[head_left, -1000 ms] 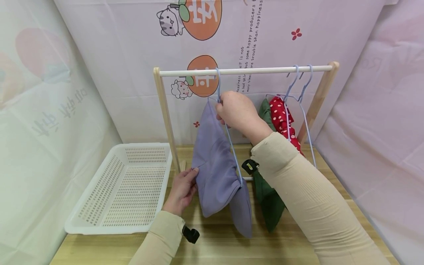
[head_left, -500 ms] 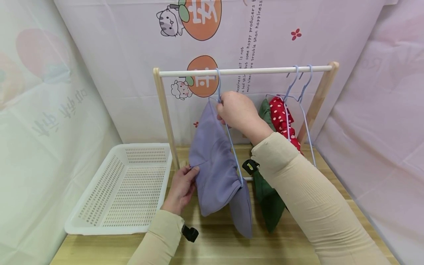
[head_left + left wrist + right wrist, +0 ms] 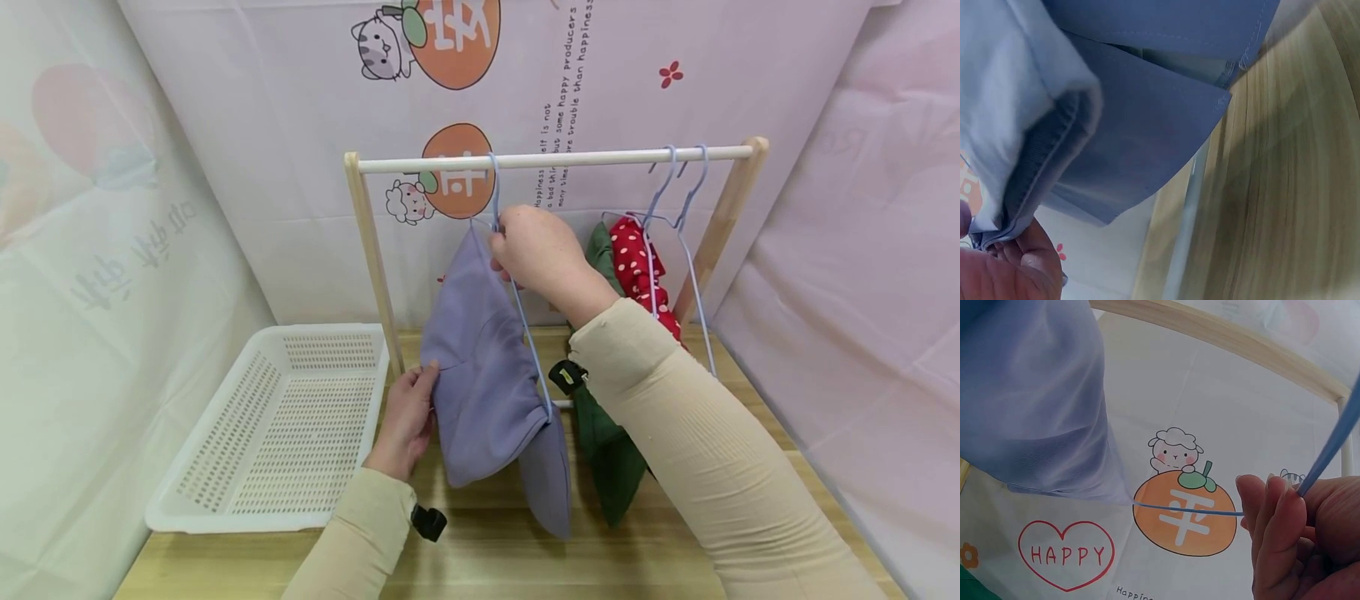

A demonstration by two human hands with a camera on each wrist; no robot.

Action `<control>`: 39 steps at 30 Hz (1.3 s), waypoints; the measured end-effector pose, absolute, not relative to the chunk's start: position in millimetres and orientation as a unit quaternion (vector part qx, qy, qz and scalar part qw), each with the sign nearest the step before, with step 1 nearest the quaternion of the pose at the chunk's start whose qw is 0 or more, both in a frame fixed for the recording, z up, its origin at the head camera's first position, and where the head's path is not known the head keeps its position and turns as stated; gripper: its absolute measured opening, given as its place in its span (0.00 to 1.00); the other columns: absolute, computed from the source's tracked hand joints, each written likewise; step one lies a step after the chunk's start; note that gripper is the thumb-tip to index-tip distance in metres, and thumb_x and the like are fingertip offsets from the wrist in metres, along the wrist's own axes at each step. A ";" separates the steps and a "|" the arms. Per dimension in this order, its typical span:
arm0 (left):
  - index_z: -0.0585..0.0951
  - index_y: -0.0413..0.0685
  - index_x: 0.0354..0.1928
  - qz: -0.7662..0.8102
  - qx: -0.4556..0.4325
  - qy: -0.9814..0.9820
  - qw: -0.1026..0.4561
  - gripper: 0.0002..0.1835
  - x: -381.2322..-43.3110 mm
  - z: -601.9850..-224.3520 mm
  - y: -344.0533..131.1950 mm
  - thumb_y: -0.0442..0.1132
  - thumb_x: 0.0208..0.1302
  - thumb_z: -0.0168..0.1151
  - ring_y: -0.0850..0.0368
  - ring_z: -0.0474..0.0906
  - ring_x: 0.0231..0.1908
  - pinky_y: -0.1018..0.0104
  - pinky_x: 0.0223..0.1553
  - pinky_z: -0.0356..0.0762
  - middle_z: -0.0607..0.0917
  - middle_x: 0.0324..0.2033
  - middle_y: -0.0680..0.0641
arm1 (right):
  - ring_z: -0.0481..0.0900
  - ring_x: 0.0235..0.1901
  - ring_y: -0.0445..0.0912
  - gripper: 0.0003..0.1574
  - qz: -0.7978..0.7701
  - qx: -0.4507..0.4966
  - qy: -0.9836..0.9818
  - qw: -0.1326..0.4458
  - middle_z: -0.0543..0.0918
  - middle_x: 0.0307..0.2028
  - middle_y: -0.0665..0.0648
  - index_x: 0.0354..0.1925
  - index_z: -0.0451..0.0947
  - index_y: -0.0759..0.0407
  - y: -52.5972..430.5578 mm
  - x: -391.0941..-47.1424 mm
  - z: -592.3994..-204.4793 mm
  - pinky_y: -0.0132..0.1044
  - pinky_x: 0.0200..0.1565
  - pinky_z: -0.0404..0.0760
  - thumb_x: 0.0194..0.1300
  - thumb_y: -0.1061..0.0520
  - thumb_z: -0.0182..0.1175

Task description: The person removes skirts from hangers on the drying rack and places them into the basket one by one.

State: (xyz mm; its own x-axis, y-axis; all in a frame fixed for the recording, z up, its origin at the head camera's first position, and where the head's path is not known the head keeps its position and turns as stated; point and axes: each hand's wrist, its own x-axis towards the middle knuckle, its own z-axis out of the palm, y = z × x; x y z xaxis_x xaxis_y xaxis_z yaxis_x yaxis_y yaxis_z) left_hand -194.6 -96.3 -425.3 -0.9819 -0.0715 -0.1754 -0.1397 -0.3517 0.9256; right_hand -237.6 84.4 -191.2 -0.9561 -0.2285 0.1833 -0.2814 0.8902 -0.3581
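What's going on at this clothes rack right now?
A lavender garment hangs on a blue hanger, whose hook is over the rail. The person's right hand grips the hanger below the hook, while the left hand pinches the garment's edge. Farther right hang a green garment and a red dotted one. A white basket sits at the left.
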 end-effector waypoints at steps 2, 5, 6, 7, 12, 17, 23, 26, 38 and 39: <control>0.75 0.40 0.45 0.803 -0.095 0.588 0.016 0.19 -194.0 -423.8 -97.6 0.52 0.79 0.56 0.60 0.75 0.33 0.71 0.35 0.74 0.76 0.34 0.51 | 0.85 0.25 0.46 0.13 0.195 0.129 -0.970 0.068 0.89 0.30 0.53 0.40 0.78 0.57 84.0 -237.1 -190.7 0.42 0.42 0.78 0.80 0.54 0.48; 0.76 0.37 0.51 0.777 -0.096 0.622 0.008 0.27 -193.0 -421.3 -99.3 0.59 0.79 0.54 0.55 0.76 0.41 0.67 0.43 0.76 0.78 0.43 0.45 | 0.85 0.26 0.46 0.14 0.194 0.126 -0.971 0.064 0.89 0.31 0.53 0.40 0.78 0.56 83.7 -236.7 -190.0 0.43 0.43 0.78 0.80 0.54 0.48; 0.76 0.37 0.55 0.767 -0.097 0.634 0.005 0.29 -192.7 -420.5 -99.6 0.60 0.79 0.53 0.54 0.76 0.45 0.65 0.47 0.76 0.78 0.48 0.44 | 0.86 0.26 0.46 0.14 0.194 0.125 -0.971 0.062 0.89 0.32 0.53 0.41 0.78 0.56 83.6 -236.5 -189.7 0.43 0.43 0.78 0.80 0.53 0.48; 0.76 0.38 0.58 0.758 -0.097 0.644 0.002 0.31 -192.5 -419.6 -100.0 0.61 0.79 0.52 0.53 0.76 0.48 0.64 0.50 0.76 0.78 0.52 0.43 | 0.85 0.26 0.46 0.14 0.194 0.125 -0.971 0.061 0.90 0.33 0.54 0.41 0.78 0.56 83.6 -236.4 -189.7 0.43 0.43 0.78 0.80 0.53 0.48; 0.74 0.40 0.66 0.730 -0.096 0.677 -0.020 0.34 -191.7 -415.1 -100.4 0.63 0.79 0.50 0.48 0.74 0.60 0.56 0.63 0.71 0.77 0.62 0.40 | 0.85 0.27 0.47 0.14 0.196 0.124 -0.971 0.057 0.90 0.34 0.55 0.41 0.77 0.57 84.3 -236.3 -189.7 0.43 0.44 0.78 0.81 0.53 0.47; 0.77 0.41 0.62 0.706 -0.098 0.699 -0.054 0.30 -189.4 -409.7 -100.9 0.61 0.79 0.51 0.48 0.74 0.57 0.55 0.61 0.70 0.78 0.59 0.41 | 0.85 0.28 0.47 0.15 0.195 0.126 -0.971 0.058 0.91 0.35 0.55 0.41 0.78 0.56 85.5 -236.2 -189.2 0.43 0.44 0.78 0.81 0.53 0.48; 0.79 0.42 0.58 0.694 -0.084 0.710 -0.086 0.27 -186.7 -404.4 -102.1 0.60 0.79 0.52 0.49 0.75 0.54 0.55 0.57 0.72 0.80 0.56 0.42 | 0.85 0.29 0.47 0.14 0.193 0.126 -0.971 0.057 0.90 0.35 0.55 0.41 0.78 0.56 86.7 -236.8 -189.5 0.43 0.44 0.78 0.80 0.53 0.47; 0.79 0.42 0.55 0.687 -0.084 0.715 -0.097 0.27 -184.7 -401.0 -102.2 0.60 0.79 0.52 0.49 0.76 0.52 0.55 0.56 0.73 0.81 0.54 0.42 | 0.85 0.30 0.47 0.14 0.193 0.125 -0.972 0.057 0.90 0.34 0.54 0.42 0.78 0.56 86.9 -237.0 -189.7 0.43 0.43 0.78 0.80 0.53 0.47; 0.77 0.45 0.57 0.676 -0.061 0.723 -0.125 0.32 -172.3 -388.3 -106.0 0.67 0.77 0.49 0.49 0.76 0.50 0.53 0.54 0.73 0.80 0.53 0.43 | 0.86 0.32 0.46 0.14 0.198 0.125 -0.970 0.058 0.90 0.34 0.53 0.41 0.78 0.56 89.4 -236.5 -190.6 0.43 0.43 0.78 0.80 0.53 0.47; 0.77 0.45 0.55 0.674 -0.061 0.725 -0.129 0.31 -171.4 -387.1 -106.0 0.67 0.77 0.49 0.49 0.75 0.49 0.54 0.53 0.73 0.80 0.51 0.44 | 0.86 0.32 0.46 0.14 0.197 0.125 -0.971 0.059 0.90 0.34 0.53 0.41 0.78 0.56 89.6 -236.4 -190.6 0.42 0.43 0.78 0.80 0.53 0.47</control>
